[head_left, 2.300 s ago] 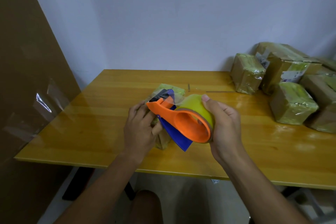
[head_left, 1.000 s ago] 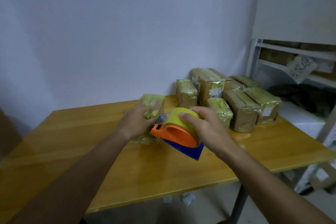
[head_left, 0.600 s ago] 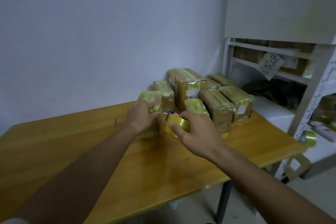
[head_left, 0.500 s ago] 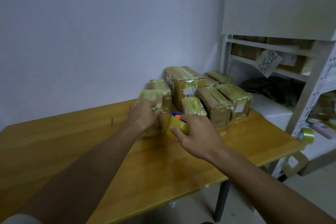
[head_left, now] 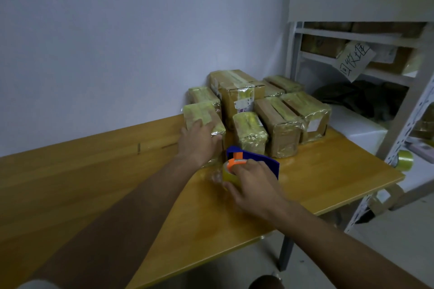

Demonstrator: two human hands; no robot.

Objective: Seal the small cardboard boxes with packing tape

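Observation:
A small tape-wrapped cardboard box stands on the wooden table, pushed up against a group of other taped boxes at the back right. My left hand rests on its top and near side, fingers curled over it. My right hand grips the tape dispenser, orange and blue with a yellowish roll, which sits on the table just in front of the boxes.
A white metal shelf unit stands right of the table with boxes, a handwritten paper sign and a spare tape roll. A bare wall runs behind the table. The table's right edge lies close to the shelf.
The view swung right. My left hand carried the small box from the table's middle to the group of taped boxes. My right hand lowered the dispenser onto the table.

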